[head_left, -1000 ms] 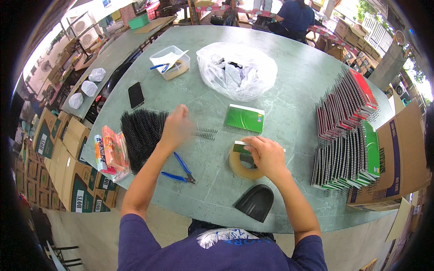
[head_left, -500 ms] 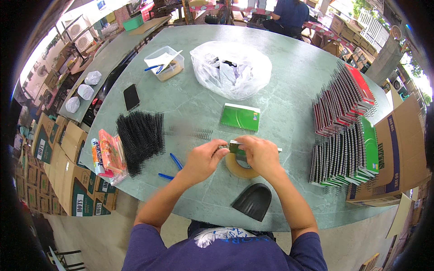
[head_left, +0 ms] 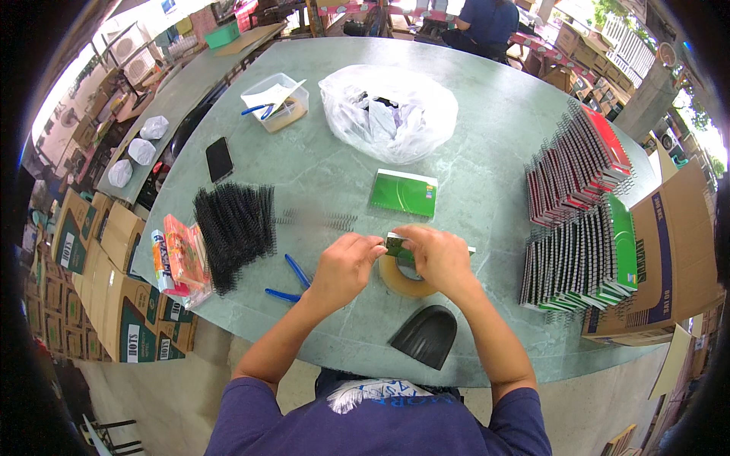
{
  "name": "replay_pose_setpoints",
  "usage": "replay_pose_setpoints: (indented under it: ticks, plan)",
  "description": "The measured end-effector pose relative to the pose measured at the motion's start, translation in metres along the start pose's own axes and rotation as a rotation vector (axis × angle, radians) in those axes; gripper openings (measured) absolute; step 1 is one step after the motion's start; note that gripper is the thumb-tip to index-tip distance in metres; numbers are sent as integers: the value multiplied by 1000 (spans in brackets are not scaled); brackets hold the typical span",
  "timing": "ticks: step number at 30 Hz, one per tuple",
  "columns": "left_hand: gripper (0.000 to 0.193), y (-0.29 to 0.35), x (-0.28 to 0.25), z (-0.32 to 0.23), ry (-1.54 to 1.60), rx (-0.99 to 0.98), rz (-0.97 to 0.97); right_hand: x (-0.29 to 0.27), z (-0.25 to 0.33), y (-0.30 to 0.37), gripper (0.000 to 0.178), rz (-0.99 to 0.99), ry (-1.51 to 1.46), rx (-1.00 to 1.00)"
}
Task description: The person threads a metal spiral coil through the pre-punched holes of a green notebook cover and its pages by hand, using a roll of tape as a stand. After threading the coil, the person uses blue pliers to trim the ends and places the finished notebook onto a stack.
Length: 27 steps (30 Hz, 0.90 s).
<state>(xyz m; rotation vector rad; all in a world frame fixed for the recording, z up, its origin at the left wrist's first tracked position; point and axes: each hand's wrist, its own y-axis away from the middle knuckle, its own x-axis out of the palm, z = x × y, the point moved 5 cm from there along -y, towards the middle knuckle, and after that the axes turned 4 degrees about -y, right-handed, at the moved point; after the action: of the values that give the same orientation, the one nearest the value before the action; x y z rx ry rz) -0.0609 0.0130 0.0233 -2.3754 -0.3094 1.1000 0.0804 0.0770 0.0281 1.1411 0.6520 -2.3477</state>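
Note:
My right hand (head_left: 441,258) grips a small green notebook (head_left: 397,245), tilted on edge so that its narrow white edge shows. Closed at the notebook's left end, my left hand (head_left: 346,266) pinches a black spiral coil, mostly hidden by the fingers. Beneath the notebook lies a roll of clear tape (head_left: 395,283). Pliers with blue handles (head_left: 295,281) rest beside my left wrist. Loose black spiral coils (head_left: 236,235) are heaped to the left, and a few more coils (head_left: 319,220) lie apart from them. Beyond my hands a green notebook (head_left: 404,193) lies flat.
Spiral-bound green notebooks (head_left: 574,262) and red notebooks (head_left: 574,171) stand stacked at right, beside a cardboard box (head_left: 669,251). A white plastic bag (head_left: 388,114), a clear tub (head_left: 287,118) and a phone (head_left: 219,159) are farther back. A black curved object (head_left: 426,337) lies near the front edge.
My left hand has turned slightly and closed in at the notebook's end, covering the coil that showed between its fingers. My right hand has stayed almost still. The view has shifted slightly.

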Motion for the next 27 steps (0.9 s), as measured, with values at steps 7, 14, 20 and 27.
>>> replay_pose_setpoints:
  ticks: [7, 14, 20, 27]
  plan:
    - [15, -6, 8, 13, -65, -74, -45, 3, 0, 2, 25, -20, -9, -30]
    - [28, -15, -4, 34, 60, -270, 418, 8, 7, 1, 13, -127, 70, -160]
    - [27, -16, -8, 39, 80, -134, 250, 5, 7, -1, 15, -380, -105, -164]
    - [17, -16, -2, 37, 43, -402, 531, 7, 6, -3, 16, -318, -178, -138]
